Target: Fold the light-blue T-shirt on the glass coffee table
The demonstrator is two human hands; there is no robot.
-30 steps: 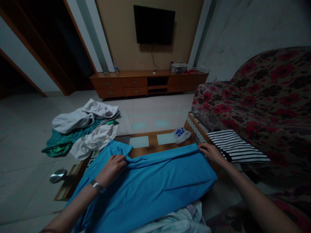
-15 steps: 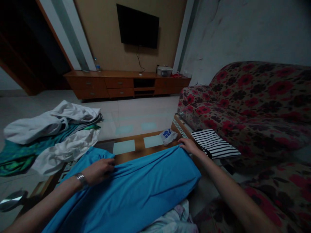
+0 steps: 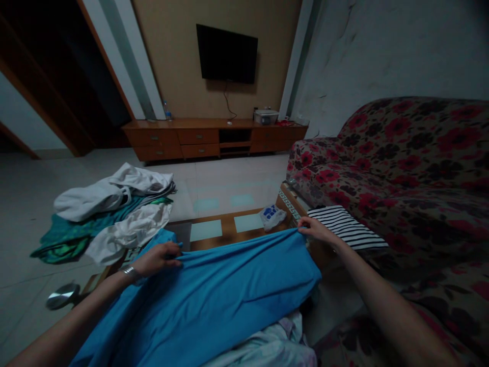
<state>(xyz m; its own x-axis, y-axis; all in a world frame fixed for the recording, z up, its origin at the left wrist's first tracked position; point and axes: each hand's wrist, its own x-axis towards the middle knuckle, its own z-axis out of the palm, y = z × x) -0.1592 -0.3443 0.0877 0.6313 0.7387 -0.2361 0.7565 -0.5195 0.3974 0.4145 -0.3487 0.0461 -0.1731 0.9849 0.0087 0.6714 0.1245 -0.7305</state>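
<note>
A bright blue cloth garment [image 3: 206,300] lies spread in front of me, over the near end of a glass-topped wooden coffee table [image 3: 225,229]. My left hand [image 3: 157,258], with a metal wristband [image 3: 130,271] on its wrist, pinches the garment's far edge. My right hand [image 3: 317,231] grips the far right corner of the same cloth, which stretches taut between them. A black-and-white striped garment [image 3: 346,228] lies just beyond my right hand. A crumpled white-and-blue plastic bag [image 3: 272,216] sits on the table.
A heap of white and green clothes [image 3: 110,214] lies left of the table on the tiled floor. A red-flowered sofa [image 3: 393,168] runs along the right. Pale cloth [image 3: 267,346] lies below the blue garment. A wooden cabinet [image 3: 214,137] stands beneath a wall-mounted television [image 3: 226,53].
The blue garment's far edge is now pulled straighter between my hands, and my right hand has moved rightward along it. The view has shifted slightly.
</note>
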